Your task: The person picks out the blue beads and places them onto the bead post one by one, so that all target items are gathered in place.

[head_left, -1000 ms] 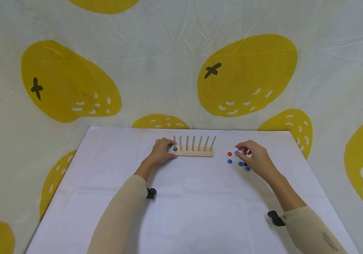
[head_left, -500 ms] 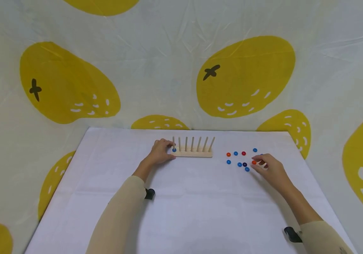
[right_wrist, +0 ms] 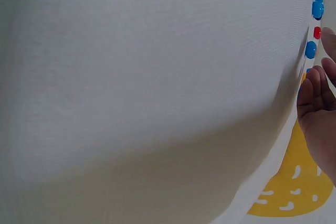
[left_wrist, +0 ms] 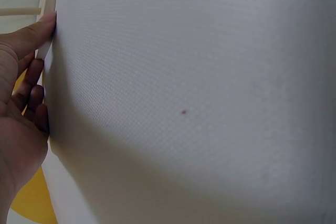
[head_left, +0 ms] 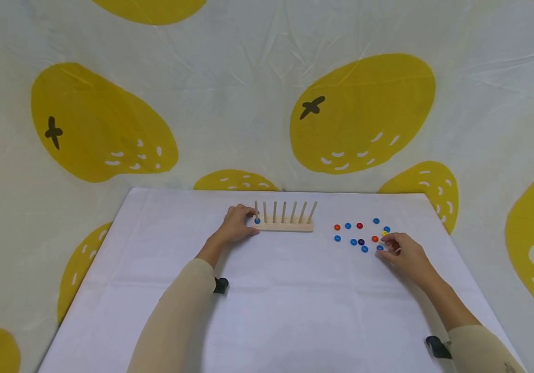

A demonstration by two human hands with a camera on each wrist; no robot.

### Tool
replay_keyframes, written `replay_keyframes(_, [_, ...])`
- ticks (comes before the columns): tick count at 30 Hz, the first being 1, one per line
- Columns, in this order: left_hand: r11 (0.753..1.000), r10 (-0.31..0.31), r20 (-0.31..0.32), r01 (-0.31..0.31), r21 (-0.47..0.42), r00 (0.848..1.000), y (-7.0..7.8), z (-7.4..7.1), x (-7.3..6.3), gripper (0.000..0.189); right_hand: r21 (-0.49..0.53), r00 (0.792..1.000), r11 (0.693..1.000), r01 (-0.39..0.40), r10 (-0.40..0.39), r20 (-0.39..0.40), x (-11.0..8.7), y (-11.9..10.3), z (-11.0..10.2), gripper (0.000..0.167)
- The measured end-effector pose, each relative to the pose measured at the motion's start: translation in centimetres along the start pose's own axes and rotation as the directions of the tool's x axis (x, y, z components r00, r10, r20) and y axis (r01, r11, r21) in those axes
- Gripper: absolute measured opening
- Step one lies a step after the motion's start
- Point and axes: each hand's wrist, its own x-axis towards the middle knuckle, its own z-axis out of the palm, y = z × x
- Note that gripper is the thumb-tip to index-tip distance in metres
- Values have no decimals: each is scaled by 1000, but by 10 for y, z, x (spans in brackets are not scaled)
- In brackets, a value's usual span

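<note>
A wooden peg rack (head_left: 285, 226) with a row of upright pegs stands near the table's back edge in the head view. One blue bead (head_left: 257, 221) sits at the foot of its leftmost peg. My left hand (head_left: 236, 223) grips the rack's left end, thumb in front and fingers behind; the left wrist view shows the thumb on the base too. Off to the rack's right, my right hand (head_left: 404, 254) hovers with thumb and forefinger apart. Nearest to its fingertips are a blue bead (head_left: 380, 248), a yellow bead (head_left: 384, 234), partly hidden, and an orange bead (head_left: 375, 239).
Several more beads lie loose between rack and right hand, among them a red bead (head_left: 359, 226), a dark purple bead (head_left: 361, 242) and a blue bead (head_left: 337, 238). A white cloth (head_left: 285, 311) covers the table; a patterned curtain (head_left: 239, 103) hangs behind.
My right hand has moved to the right and toward me, uncovering red, orange, yellow and blue beads. The left hand stays on the rack.
</note>
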Motion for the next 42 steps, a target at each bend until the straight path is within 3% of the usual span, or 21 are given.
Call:
replay_keyframes(18, [1000,5,-6,-5,4,1000,-1,2,1,60,-11,995,997,-73,74,60,6,5,6,38])
replay_keyframes(42, [1000,-20,-10,20,10,1000,1,4,-2,61,-22,995,997,-72,73,68,6,4,6,33])
